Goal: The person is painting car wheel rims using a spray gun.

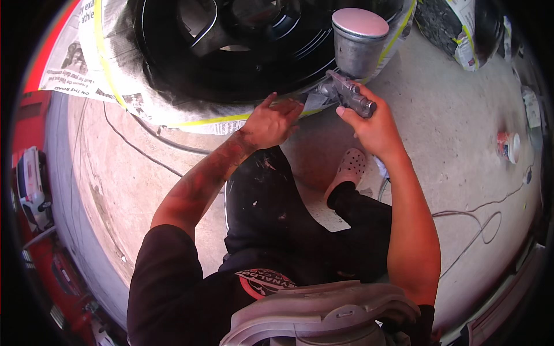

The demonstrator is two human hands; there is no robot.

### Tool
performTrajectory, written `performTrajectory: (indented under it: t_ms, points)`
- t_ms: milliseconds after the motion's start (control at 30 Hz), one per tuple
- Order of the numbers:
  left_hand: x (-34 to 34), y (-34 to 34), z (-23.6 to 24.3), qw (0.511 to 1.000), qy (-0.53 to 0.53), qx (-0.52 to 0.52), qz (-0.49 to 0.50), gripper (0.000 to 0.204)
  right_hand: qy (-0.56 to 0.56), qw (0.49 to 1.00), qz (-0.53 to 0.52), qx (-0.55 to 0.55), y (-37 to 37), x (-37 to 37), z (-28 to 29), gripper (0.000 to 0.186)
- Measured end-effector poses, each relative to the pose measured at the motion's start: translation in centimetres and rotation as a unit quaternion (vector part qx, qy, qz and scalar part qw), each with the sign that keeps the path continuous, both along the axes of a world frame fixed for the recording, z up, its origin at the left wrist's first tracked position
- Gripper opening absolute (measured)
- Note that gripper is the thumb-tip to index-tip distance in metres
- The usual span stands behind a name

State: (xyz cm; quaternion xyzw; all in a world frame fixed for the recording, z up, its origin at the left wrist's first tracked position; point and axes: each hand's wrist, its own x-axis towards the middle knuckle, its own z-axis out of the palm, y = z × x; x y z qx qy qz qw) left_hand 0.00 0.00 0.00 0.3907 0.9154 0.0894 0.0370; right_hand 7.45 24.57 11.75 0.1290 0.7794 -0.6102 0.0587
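Note:
My right hand [378, 127] is wrapped around a metal spray gun [347, 93], whose silver cup [356, 55] with a pinkish lid stands on top. The gun's front end points left, toward my left hand [272, 122]. That hand has its fingers stretched out and holds nothing that I can see. It lies by the near edge of a glossy black wheel [156, 72], over or against the masking; contact cannot be made out. Newspaper [69, 60] and yellow tape [112, 92] surround the wheel.
Another masked wheel [447, 32] stands at the far right. A small paint-stained tub [508, 147] sits on the concrete floor [450, 115]. A thin hose [476, 213] loops at right, and a dark cable [135, 147] runs at left. Parked cars [34, 187] appear at the left rim.

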Motion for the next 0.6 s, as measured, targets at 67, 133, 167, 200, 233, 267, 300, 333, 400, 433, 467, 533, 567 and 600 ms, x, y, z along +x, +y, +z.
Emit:
performTrajectory:
  t_ms: [67, 133, 167, 200, 233, 267, 300, 333, 400, 433, 467, 533, 567, 600]
  points:
    - [1.4, 1.2, 1.8, 0.988, -0.012, -0.018, -0.154, 0.066, 0.006, 1.000, -0.006, -0.006, 0.1, -0.2, 0.2, 0.048]
    - [0.3, 1.4, 3.0, 0.996, 0.056, -0.047, -0.054, 0.067, 0.010, 1.000, 0.000, 0.001, 0.0, -0.4, 0.4, 0.047]
    - [-0.4, 1.4, 3.1, 0.989, 0.121, -0.077, 0.044, 0.068, 0.012, 1.000, 0.003, 0.006, 0.0, -0.5, 0.4, 0.047]
    - [-1.2, 0.7, 3.0, 0.977, 0.149, -0.123, 0.094, 0.070, 0.012, 1.000, 0.005, 0.006, -0.1, -0.5, 0.5, 0.047]
    - [-1.9, 0.2, 3.0, 0.968, 0.128, -0.175, 0.126, 0.069, 0.015, 1.000, 0.010, 0.010, -0.3, -0.5, 0.6, 0.047]
    - [-2.0, -0.6, 2.8, 0.973, 0.110, -0.175, 0.103, 0.067, 0.017, 1.000, 0.015, 0.014, -0.4, -0.5, 0.7, 0.047]
    - [-2.0, -1.2, 2.4, 0.977, 0.091, -0.177, 0.078, 0.066, 0.016, 1.000, 0.016, 0.011, -0.6, -0.5, 0.6, 0.047]
    - [-1.4, -1.5, 1.9, 0.976, 0.091, -0.180, 0.079, 0.066, 0.012, 1.000, 0.013, 0.013, -0.7, -0.5, 0.4, 0.048]
    - [0.3, -1.9, 1.4, 0.992, 0.045, -0.056, -0.099, 0.063, 0.009, 1.000, 0.011, 0.012, -0.9, -0.5, 0.2, 0.048]
    - [0.6, -1.8, 1.6, 0.992, 0.045, -0.058, -0.099, 0.063, 0.013, 1.000, 0.012, 0.007, -0.9, -0.5, 0.1, 0.048]
    - [0.9, -1.8, 1.7, 0.995, 0.065, -0.045, -0.060, 0.063, 0.017, 1.000, 0.013, 0.001, -0.9, -0.5, 0.1, 0.048]
    - [0.4, -1.8, 2.9, 0.989, 0.114, -0.070, 0.060, 0.061, 0.013, 1.000, 0.019, 0.000, -1.1, -0.6, 0.1, 0.048]
    - [-0.1, -2.1, 2.8, 0.989, 0.115, -0.071, 0.061, 0.061, 0.008, 1.000, 0.025, -0.001, -1.2, -0.7, 0.2, 0.048]
    - [-0.6, -2.5, 2.8, 0.985, 0.116, -0.105, 0.078, 0.061, 0.008, 1.000, 0.027, -0.001, -1.3, -0.7, 0.3, 0.048]
